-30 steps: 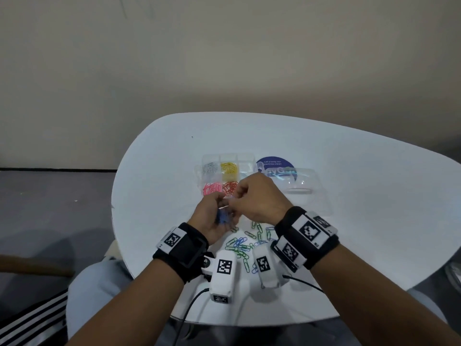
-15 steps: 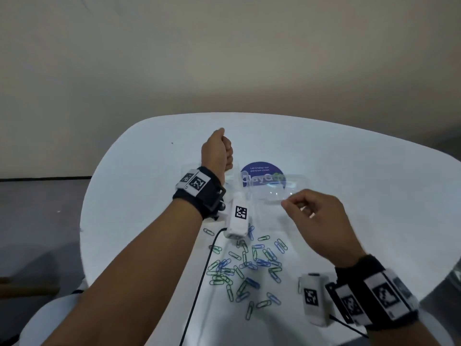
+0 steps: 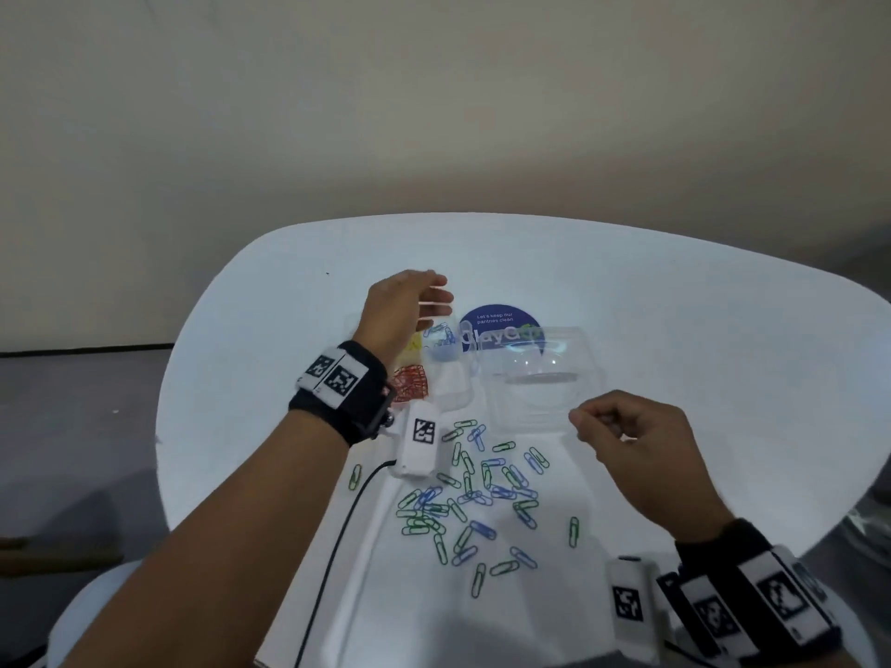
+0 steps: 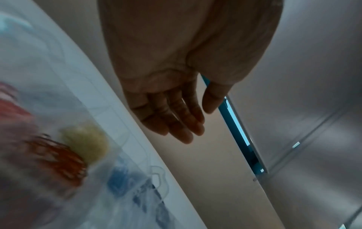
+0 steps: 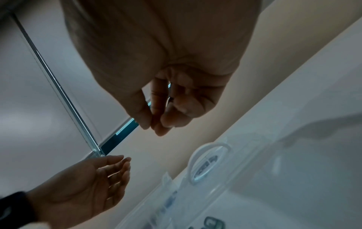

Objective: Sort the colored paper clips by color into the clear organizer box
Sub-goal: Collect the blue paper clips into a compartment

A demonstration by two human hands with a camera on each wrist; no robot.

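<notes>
Neither hand grips anything: the left hand (image 3: pixel 407 308) hangs with fingers straight and spread above the far compartments of the clear organizer box (image 3: pixel 453 402), palm empty in the left wrist view, while the right hand (image 3: pixel 641 438) hovers with thumb and fingertips drawn together, and nothing shows between them in the right wrist view.

On the left, the box already has red clips (image 3: pixel 410 383) and a yellow batch (image 4: pixel 86 142) in separate compartments, with blue clips (image 3: pixel 441 337) in the one just below the left fingers. Its open lid (image 3: pixel 535 378) lies to the right. Nearer, blue and green clips (image 3: pixel 477 499) lie mixed on the white table (image 3: pixel 675 330).

This looks like the blue step, a handful just dropped. Next calls for reaching back to the pile and picking only blue ones.
</notes>
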